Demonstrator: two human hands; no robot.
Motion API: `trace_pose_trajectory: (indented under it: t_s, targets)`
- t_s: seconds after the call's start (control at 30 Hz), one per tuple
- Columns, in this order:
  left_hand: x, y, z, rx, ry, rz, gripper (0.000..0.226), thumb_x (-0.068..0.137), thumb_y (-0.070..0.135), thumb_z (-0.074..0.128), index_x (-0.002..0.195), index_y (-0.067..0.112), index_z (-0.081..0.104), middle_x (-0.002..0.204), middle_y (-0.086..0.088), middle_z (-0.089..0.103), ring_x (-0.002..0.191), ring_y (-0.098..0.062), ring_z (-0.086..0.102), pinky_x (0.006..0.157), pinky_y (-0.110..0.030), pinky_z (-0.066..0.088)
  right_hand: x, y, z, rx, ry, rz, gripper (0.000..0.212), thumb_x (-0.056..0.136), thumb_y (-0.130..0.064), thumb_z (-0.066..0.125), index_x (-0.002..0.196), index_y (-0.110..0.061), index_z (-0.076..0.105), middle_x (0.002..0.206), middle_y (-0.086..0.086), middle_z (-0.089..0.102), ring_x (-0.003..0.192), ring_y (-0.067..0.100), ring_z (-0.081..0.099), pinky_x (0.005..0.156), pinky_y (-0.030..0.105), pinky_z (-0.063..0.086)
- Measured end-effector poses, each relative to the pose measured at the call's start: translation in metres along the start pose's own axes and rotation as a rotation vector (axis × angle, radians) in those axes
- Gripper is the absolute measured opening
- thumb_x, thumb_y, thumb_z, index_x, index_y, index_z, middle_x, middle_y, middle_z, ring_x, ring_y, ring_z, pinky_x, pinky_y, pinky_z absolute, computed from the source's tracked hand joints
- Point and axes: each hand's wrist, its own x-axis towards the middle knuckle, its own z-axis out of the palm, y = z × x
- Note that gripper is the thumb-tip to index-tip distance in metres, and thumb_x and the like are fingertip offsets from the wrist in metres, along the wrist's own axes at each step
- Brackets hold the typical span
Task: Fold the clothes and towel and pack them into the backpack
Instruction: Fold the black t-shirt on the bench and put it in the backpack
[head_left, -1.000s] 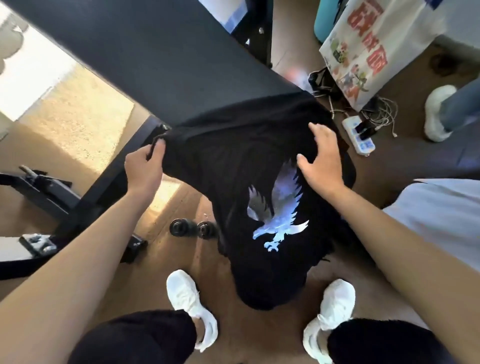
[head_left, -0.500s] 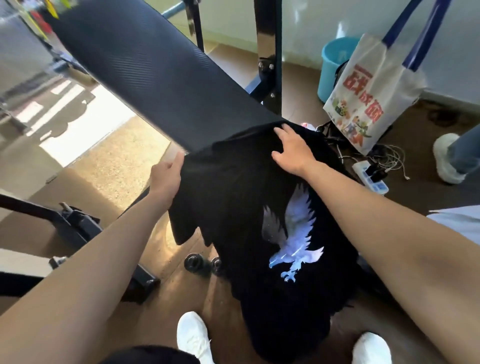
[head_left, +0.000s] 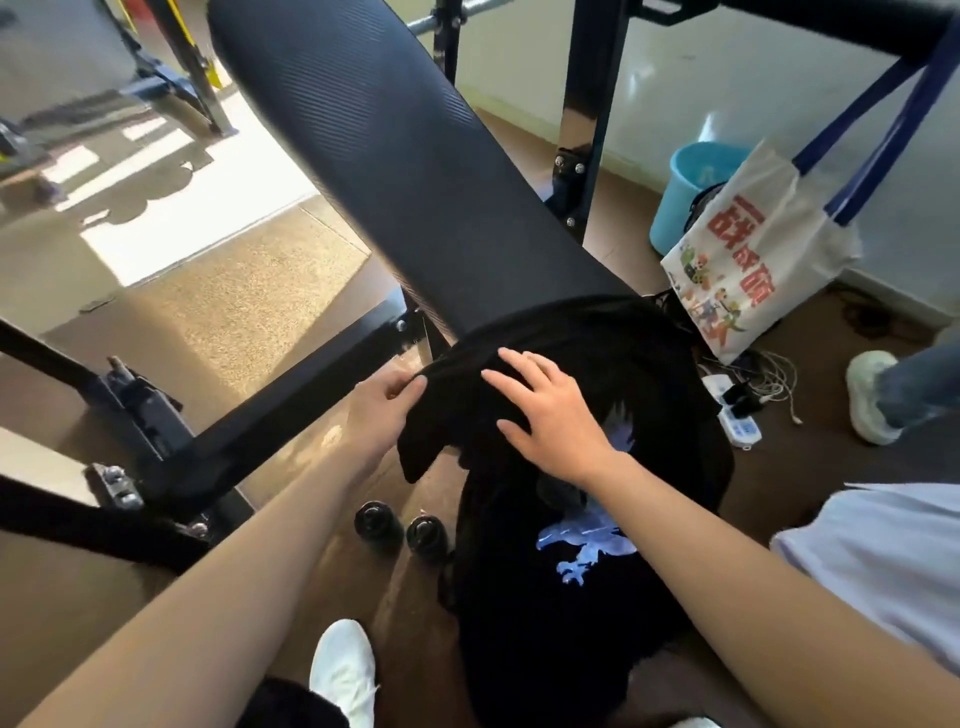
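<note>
With my left hand (head_left: 384, 410) pinching the edge of the black eagle-print T-shirt (head_left: 545, 623) and my right hand (head_left: 553, 421) resting its fingers (head_left: 519, 364) splayed flat on it, I'd draw it taut over the black padded counter (head_left: 415, 171).

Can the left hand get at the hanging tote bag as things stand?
Probably not directly: the left hand pinches an edge of the black shirt, and the right hand and the draped bench lie between it and the tote bag.
</note>
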Motion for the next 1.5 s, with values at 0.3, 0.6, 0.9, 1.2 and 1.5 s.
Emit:
trace_pose_trajectory:
  t_s: [0.3,0.6,0.9,1.2,1.5]
  targets:
    - [-0.009,0.003,0.001,-0.209,0.088,0.101,0.013,0.101,0.023,0.063,0.099,0.025,0.075,0.099,0.001,0.073,0.098,-0.014,0.068,0.078,-0.018,0.051,0.088,0.010,-0.017,0.009,-0.168,0.214,0.083,0.096,-0.057,0.054,0.162,-0.029,0.012,0.170,-0.008,-0.011,0.156,0.023,-0.012,0.122,0.063,0.010]
    - [-0.001,-0.009,0.015,-0.091,-0.088,0.033,0.064,0.085,0.037,0.081,0.142,0.024,0.053,0.130,0.002,0.058,0.115,-0.014,0.057,0.082,-0.018,0.054,0.124,0.004,-0.025,0.058,-0.089,0.289,0.086,0.093,-0.059,0.058,0.161,-0.028,0.016,0.171,-0.005,-0.001,0.157,0.025,-0.006,0.121,0.065,0.014]
    - [0.028,-0.021,0.039,-0.057,0.092,-0.086,0.029,0.095,0.026,0.070,0.123,0.021,0.064,0.114,-0.002,0.070,0.107,-0.022,0.067,0.100,-0.045,0.055,0.126,0.003,-0.023,0.028,-0.137,0.303,0.128,0.065,-0.071,0.080,0.162,-0.027,0.009,0.171,-0.005,-0.006,0.157,0.029,-0.007,0.116,0.072,0.017]
    - [0.031,-0.009,-0.007,-0.110,0.336,-0.060,0.029,0.102,0.035,0.058,0.101,0.006,0.061,0.089,0.002,0.058,0.078,-0.011,0.054,0.064,-0.018,0.038,0.128,-0.011,-0.013,-0.019,-0.075,0.364,0.122,0.070,-0.070,0.076,0.161,-0.023,0.010,0.171,-0.003,-0.006,0.157,0.031,-0.005,0.117,0.071,0.017]
    - [0.014,-0.005,-0.056,0.446,0.289,0.092,0.042,0.097,0.053,0.060,0.113,0.015,0.068,0.110,-0.003,0.071,0.103,-0.027,0.067,0.079,-0.037,0.048,0.138,-0.013,-0.038,0.049,-0.131,0.487,0.116,0.072,-0.083,0.063,0.161,-0.027,0.013,0.171,0.000,-0.001,0.157,0.028,0.003,0.120,0.064,0.021]
